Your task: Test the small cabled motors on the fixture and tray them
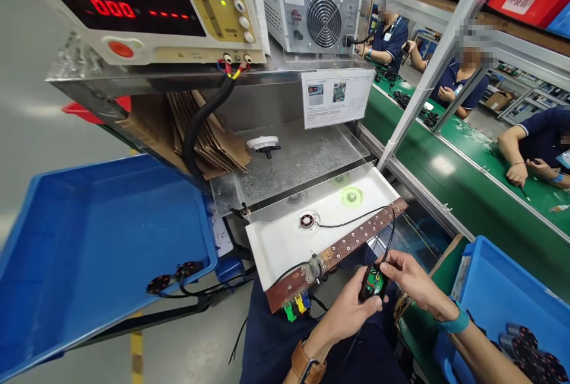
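Close to my lap, my left hand [347, 311] grips a small dark housing with a green circuit board [375, 282] showing on its open face. Coloured wires lie across that board. My right hand [410, 279] is closed at the housing's upper right, with thumb and finger pinching the black cable [392, 232] where it meets the housing. From there the cable loops up over a brown riveted strip [356, 240] and into a white tray [274, 253]. It ends at a small round black part [307, 221] lying in the tray. Green and yellow clips [296, 305] hang under the strip.
A power supply [146, 10] with red digits and a grey fan unit [312, 13] stand on the shelf above. Blue bins are at left [102, 241] and right [512, 289], the right one holding dark cylinders [529, 348]. Several people sit along a green bench [445, 164].
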Action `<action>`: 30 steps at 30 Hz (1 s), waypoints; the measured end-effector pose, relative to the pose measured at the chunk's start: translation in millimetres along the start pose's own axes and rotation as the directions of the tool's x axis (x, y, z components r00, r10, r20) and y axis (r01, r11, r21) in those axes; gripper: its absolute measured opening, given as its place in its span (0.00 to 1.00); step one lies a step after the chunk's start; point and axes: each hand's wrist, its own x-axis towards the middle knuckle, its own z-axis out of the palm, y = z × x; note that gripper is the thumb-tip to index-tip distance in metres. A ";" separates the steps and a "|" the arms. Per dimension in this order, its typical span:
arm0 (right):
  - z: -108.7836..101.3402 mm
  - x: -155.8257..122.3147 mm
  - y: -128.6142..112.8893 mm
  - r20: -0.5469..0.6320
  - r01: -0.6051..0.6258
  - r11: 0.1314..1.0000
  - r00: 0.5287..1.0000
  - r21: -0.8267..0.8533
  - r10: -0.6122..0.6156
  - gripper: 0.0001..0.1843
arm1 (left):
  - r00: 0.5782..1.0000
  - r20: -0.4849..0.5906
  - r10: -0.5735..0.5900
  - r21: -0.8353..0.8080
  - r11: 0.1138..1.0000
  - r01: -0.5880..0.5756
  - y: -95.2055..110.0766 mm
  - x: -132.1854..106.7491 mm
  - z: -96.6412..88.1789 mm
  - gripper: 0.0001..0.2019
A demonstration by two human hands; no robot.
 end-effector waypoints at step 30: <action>128.9 38.6 -50.0 0.609 -0.367 0.918 0.696 -0.153 0.379 0.39 | 0.946 0.215 0.242 0.919 0.279 -0.280 -39.0 -9.7 61.4 0.10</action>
